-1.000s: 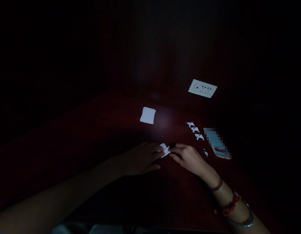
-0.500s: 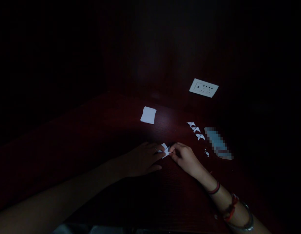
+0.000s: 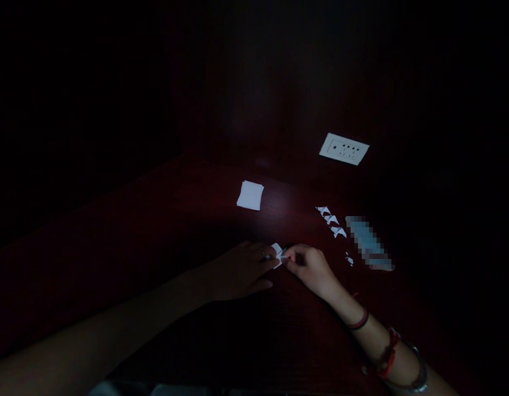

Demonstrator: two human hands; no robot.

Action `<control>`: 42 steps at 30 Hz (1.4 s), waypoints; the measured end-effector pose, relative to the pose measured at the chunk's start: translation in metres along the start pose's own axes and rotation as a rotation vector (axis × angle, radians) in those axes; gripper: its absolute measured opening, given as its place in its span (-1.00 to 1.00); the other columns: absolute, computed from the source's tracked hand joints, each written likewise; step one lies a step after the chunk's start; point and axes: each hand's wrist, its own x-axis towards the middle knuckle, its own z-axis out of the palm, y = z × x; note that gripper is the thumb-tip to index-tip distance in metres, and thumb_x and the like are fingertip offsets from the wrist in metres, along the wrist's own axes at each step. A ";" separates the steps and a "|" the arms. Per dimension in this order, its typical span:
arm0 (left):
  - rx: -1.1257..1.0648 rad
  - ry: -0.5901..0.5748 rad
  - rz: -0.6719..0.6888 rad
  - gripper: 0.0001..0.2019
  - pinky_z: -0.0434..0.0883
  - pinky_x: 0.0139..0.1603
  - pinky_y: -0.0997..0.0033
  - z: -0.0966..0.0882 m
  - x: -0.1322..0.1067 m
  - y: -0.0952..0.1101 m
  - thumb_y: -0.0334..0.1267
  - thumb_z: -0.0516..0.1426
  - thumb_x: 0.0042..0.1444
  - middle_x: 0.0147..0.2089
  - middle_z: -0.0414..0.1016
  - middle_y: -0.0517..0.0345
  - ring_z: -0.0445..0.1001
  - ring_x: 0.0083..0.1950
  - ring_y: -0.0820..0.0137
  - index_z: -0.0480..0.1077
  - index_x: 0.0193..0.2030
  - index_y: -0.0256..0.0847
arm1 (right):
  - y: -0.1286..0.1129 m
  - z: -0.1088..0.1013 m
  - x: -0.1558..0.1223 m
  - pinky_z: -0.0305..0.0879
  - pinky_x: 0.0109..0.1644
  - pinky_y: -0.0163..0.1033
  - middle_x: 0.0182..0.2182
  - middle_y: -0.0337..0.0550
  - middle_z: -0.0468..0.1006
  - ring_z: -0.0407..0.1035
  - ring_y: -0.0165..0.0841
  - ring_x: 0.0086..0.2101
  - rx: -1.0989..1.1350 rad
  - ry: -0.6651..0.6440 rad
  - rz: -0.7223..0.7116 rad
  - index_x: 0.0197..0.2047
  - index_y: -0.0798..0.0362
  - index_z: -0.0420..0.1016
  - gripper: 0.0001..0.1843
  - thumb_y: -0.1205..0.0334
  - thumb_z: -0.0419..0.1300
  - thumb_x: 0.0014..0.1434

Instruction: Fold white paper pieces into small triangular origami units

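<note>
A small white piece of folded paper (image 3: 276, 248) lies on the dark red table between my two hands. My left hand (image 3: 244, 269) rests flat with its fingers stretched out, the fingertips pressing on the paper's left side. Thumb and forefinger of my right hand (image 3: 310, 265) pinch the right edge of the same paper. Parts of the sheet are hidden under the fingers. Beyond the hands lies a stack of white paper squares (image 3: 250, 196). To the right are several small folded paper pieces (image 3: 331, 219) in a slanting row.
A pixelated bluish flat object (image 3: 369, 243) lies right of the folded pieces. Small white paper scraps (image 3: 350, 260) sit near it. A white wall socket (image 3: 344, 149) is on the dark panel behind the table (image 3: 176, 220). The surroundings are very dim.
My right hand has shifted slightly left, its pinching fingertips now further in over the paper. The left hand stays nearly still on it.
</note>
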 end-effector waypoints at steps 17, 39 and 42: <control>0.016 0.027 -0.019 -0.66 0.17 -0.08 0.31 0.005 0.000 -0.001 -0.13 -0.07 0.15 0.06 0.20 0.08 0.22 0.01 0.29 0.16 0.04 -0.16 | 0.000 -0.001 -0.011 0.17 -0.35 -0.40 -0.43 -0.21 0.35 0.26 -0.48 -0.43 -0.261 -0.031 -0.198 -0.39 0.09 0.36 -0.88 0.39 0.01 0.05; 0.067 0.046 0.004 -0.63 0.16 -0.07 0.27 0.010 0.000 -0.004 -0.10 -0.10 0.16 0.10 0.16 0.05 0.22 0.00 0.27 0.12 0.07 -0.18 | -0.007 -0.012 -0.012 0.17 -0.30 -0.35 -0.45 -0.19 0.38 0.26 -0.44 -0.44 -0.674 -0.141 -0.414 -0.33 0.10 0.40 -0.85 0.35 0.01 0.08; 0.060 0.042 0.005 -0.63 0.16 -0.07 0.27 0.009 0.000 -0.003 -0.10 -0.11 0.16 0.10 0.16 0.05 0.21 0.01 0.27 0.12 0.07 -0.19 | -0.007 -0.013 -0.012 0.17 -0.29 -0.35 -0.45 -0.19 0.38 0.26 -0.44 -0.44 -0.672 -0.138 -0.415 -0.32 0.11 0.41 -0.84 0.35 0.01 0.08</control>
